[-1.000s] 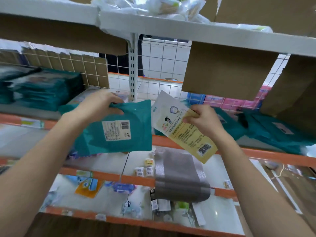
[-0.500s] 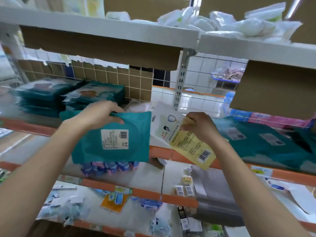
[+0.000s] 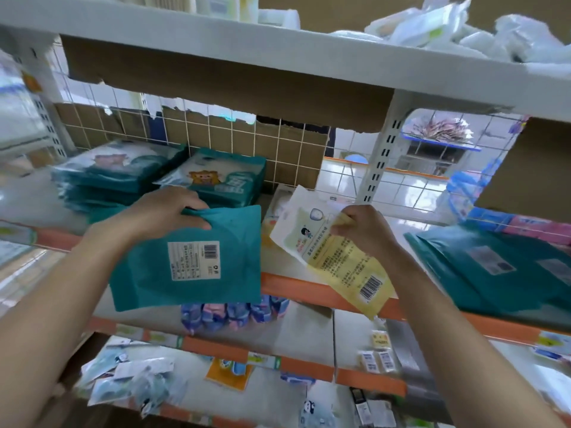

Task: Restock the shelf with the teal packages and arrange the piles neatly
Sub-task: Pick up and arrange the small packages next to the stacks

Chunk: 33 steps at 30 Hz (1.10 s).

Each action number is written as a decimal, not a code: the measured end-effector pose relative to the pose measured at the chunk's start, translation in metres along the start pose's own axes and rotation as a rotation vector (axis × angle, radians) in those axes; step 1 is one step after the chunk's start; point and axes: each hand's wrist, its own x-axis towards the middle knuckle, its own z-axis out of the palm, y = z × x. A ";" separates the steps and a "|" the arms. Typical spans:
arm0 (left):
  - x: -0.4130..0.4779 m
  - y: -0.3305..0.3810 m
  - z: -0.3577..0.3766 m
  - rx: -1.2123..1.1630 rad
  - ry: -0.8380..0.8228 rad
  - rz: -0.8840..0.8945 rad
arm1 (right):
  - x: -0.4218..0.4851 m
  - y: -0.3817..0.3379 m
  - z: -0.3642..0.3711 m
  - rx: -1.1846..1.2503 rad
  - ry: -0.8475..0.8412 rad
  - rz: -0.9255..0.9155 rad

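Neatness seemed to call for laying the teal package (image 3: 191,264), gripped by its top edge in the left hand (image 3: 160,216) near the shelf (image 3: 296,287), squarely onto the teal pile (image 3: 225,177); the right hand (image 3: 367,233) pinched a yellow packet (image 3: 336,261).

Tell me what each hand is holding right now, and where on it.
The left hand grips a teal package by its top edge. The right hand pinches a white-and-yellow packet at its upper right edge.

Teal package (image 3: 197,257) upright, label side out
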 end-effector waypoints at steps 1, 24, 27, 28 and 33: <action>0.001 -0.005 -0.001 0.001 -0.003 0.001 | 0.008 -0.001 0.003 0.014 0.003 0.035; 0.065 -0.075 -0.026 -0.335 -0.186 0.089 | 0.126 -0.001 0.085 -0.134 -0.088 0.213; 0.071 -0.079 -0.029 -0.386 -0.207 0.133 | 0.120 -0.015 0.080 -0.188 -0.006 0.086; 0.072 -0.081 -0.031 -0.388 -0.224 0.149 | 0.117 -0.021 0.079 -0.190 0.034 0.029; 0.074 -0.100 -0.039 -0.340 -0.298 0.240 | 0.097 -0.063 0.083 -0.215 0.125 -0.143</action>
